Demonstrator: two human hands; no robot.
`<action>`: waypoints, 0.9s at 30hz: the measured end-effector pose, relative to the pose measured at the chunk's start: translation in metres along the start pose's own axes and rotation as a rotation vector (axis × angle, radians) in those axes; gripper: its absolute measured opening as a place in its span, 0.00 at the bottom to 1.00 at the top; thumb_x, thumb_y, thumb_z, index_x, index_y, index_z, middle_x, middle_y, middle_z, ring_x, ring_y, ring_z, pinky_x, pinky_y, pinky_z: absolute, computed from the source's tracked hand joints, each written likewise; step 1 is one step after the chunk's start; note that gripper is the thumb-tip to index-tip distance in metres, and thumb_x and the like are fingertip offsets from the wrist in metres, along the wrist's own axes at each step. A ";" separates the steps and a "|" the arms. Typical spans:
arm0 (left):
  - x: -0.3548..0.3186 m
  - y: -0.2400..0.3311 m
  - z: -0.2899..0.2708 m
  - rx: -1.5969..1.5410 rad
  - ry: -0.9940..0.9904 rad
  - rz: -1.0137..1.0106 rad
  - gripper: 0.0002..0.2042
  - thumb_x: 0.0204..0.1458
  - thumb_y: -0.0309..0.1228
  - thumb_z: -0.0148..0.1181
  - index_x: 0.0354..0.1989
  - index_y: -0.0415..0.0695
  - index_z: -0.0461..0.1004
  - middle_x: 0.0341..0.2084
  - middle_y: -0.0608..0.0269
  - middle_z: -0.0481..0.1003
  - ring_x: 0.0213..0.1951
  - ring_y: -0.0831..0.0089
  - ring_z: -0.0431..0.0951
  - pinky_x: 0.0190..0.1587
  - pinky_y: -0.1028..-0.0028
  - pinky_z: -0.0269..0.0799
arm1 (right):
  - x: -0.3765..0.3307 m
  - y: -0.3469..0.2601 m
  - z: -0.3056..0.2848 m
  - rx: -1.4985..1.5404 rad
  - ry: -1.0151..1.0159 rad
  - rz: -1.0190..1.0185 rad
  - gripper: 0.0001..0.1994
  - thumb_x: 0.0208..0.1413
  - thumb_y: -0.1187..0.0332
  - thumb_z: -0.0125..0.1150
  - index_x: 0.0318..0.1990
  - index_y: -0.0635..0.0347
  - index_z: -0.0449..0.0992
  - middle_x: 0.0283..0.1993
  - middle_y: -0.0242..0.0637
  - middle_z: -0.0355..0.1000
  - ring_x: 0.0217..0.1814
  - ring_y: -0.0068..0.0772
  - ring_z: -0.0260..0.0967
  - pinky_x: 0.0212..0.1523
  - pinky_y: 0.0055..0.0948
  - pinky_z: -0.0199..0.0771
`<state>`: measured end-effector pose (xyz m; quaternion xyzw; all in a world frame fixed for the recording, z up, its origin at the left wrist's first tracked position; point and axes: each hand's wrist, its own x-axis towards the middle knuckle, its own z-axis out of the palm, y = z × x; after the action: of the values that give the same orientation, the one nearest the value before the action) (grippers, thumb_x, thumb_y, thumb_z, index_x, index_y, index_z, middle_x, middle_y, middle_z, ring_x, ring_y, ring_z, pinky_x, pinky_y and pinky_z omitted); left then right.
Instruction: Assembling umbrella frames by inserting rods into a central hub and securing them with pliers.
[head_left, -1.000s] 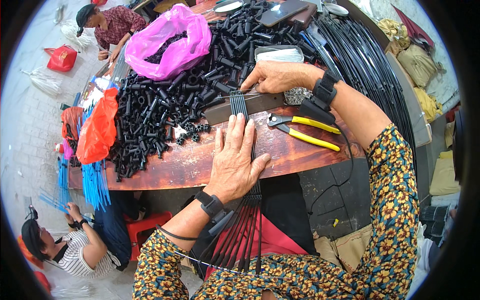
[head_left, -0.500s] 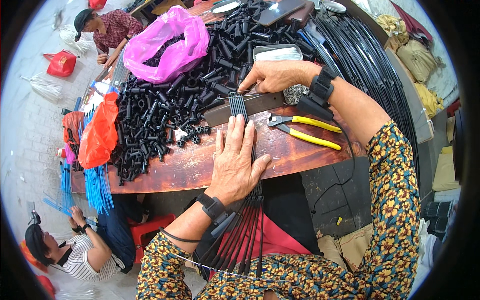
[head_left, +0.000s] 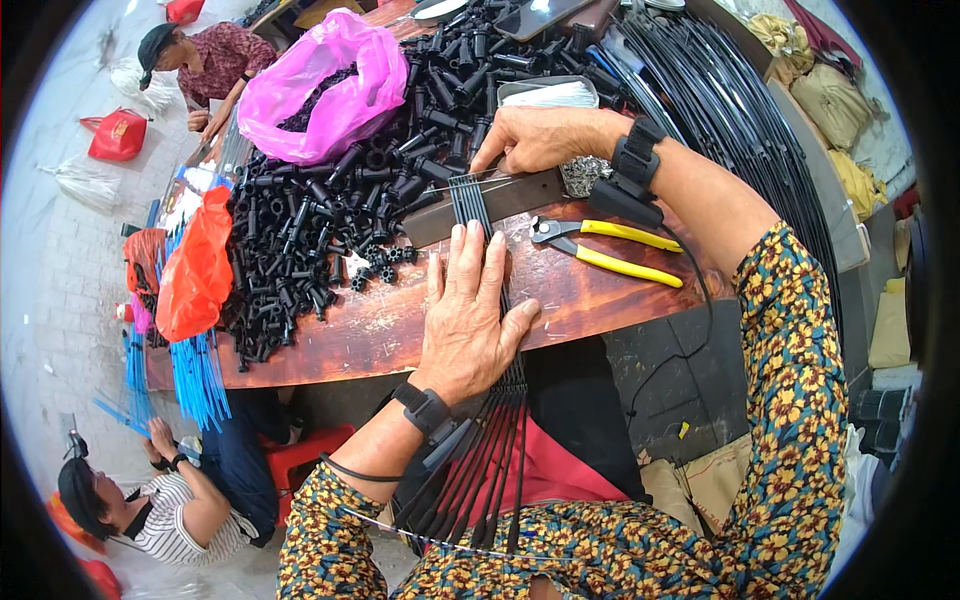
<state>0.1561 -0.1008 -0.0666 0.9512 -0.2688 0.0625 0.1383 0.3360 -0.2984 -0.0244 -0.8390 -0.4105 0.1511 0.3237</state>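
A row of thin black ribs (head_left: 470, 203), like umbrella ribs, lies side by side across a dark metal bar (head_left: 530, 195) on the table edge. Their other ends fan out over my lap. My left hand (head_left: 464, 310) rests flat on the ribs, fingers stretched out, pressing them to the wood. Across their far ends runs a thin metal wire (head_left: 440, 187). My right hand (head_left: 545, 138) is bent over that wire, its index finger at the rib ends and its other fingers curled; the thumb is mostly hidden. Yellow-handled pliers (head_left: 610, 248) lie beside the bar.
Black plastic tubes (head_left: 290, 215) cover the table, with a pink bag (head_left: 375, 90) among them. Long black rods (head_left: 720, 110) lie at right. A tray of white sticks (head_left: 550, 95) and small metal pieces (head_left: 585, 175) sit near my right hand. Two other people work at left.
My view has shifted slightly, so table things sit a little higher and further left. Both hands keep nearly the same places on the ribs; the right index finger stays at their ends.
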 end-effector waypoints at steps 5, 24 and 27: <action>-0.001 -0.003 0.002 0.008 0.014 0.011 0.36 0.56 0.47 0.53 0.68 0.38 0.52 0.68 0.40 0.47 0.71 0.47 0.43 0.69 0.51 0.37 | 0.004 -0.001 0.002 0.022 -0.033 -0.008 0.20 0.45 0.76 0.56 0.49 0.61 0.78 0.39 0.43 0.80 0.36 0.31 0.74 0.41 0.30 0.73; 0.004 0.001 0.002 -0.036 0.031 0.032 0.32 0.56 0.42 0.54 0.68 0.42 0.55 0.68 0.39 0.46 0.70 0.44 0.44 0.69 0.53 0.38 | 0.022 -0.001 0.010 -0.093 0.127 -0.016 0.22 0.39 0.80 0.52 0.47 0.65 0.79 0.42 0.53 0.78 0.42 0.43 0.77 0.43 0.34 0.75; 0.001 -0.002 0.000 -0.046 0.049 0.028 0.32 0.57 0.42 0.54 0.68 0.42 0.55 0.68 0.39 0.46 0.70 0.44 0.44 0.69 0.53 0.38 | 0.027 -0.010 0.022 -0.099 0.280 -0.107 0.20 0.39 0.81 0.53 0.44 0.66 0.79 0.38 0.52 0.78 0.40 0.46 0.77 0.42 0.37 0.75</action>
<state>0.1576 -0.0999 -0.0667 0.9421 -0.2799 0.0816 0.1659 0.3348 -0.2636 -0.0338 -0.8439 -0.4123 -0.0051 0.3434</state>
